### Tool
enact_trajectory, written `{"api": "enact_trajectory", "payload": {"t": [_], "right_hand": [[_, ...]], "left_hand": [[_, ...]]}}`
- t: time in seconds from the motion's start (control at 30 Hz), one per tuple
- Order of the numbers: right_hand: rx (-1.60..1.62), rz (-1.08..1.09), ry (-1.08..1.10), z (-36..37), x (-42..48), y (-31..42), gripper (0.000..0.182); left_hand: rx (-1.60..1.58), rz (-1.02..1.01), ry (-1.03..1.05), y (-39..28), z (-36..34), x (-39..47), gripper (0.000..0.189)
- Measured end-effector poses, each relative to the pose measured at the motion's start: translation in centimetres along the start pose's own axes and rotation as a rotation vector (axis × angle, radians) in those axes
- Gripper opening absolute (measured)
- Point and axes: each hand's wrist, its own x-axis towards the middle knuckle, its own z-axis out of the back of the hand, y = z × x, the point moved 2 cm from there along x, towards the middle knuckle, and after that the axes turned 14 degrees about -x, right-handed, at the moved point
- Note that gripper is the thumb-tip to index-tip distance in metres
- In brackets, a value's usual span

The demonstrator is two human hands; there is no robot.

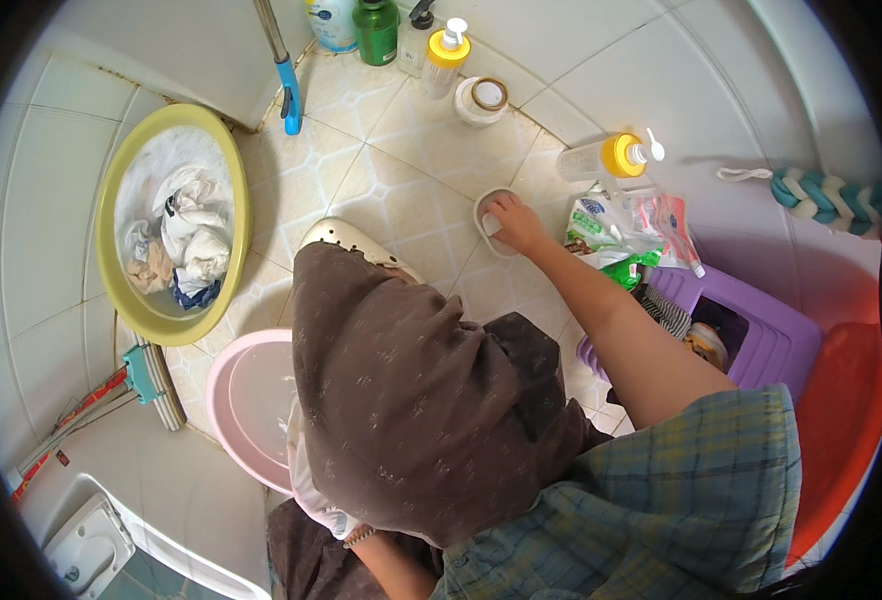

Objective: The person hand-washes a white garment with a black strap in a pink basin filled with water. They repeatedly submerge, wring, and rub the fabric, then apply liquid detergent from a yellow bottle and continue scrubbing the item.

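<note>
My right hand reaches down into a small whitish oval dish on the floor. Its fingers are around a small white piece that looks like a bar of soap. My left hand is hidden behind my raised knee; only the wrist with a beaded bracelet shows. White cloth lies at that wrist and runs up over the rim of a pink basin. Cloudy water fills the basin, and my knee in brown patterned trousers covers its right part.
A yellow-green basin holds soaking clothes. A blue-ended pole, a green bottle, a yellow-capped pump bottle and a lidded jar stand by the wall. Detergent bags lie near a purple bin.
</note>
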Motion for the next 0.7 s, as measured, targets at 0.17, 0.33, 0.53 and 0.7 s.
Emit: {"api": "enact_trajectory", "payload": {"t": [0.17,0.33,0.53,0.7], "right_hand": [[-0.008,0.041,-0.080,-0.1,-0.6,0.3,0.051],[-0.027,0.048,-0.106,-0.2,-0.5,0.4,0.053],[-0.152,0.117,0.060,0.4,1.0,1.1,0.055],[-0.133,0.091,0.116,-0.3,1.0,0.2,0.051]], "left_hand": [[0.000,-0.002,0.005,0.0,0.0,-0.1,0.031],[0.002,0.005,-0.001,0.0,0.0,-0.6,0.032],[0.017,0.007,0.002,-0.1,-0.3,-0.5,0.033],[0.036,-0.001,0.012,-0.3,-0.2,-0.2,0.035]]}}
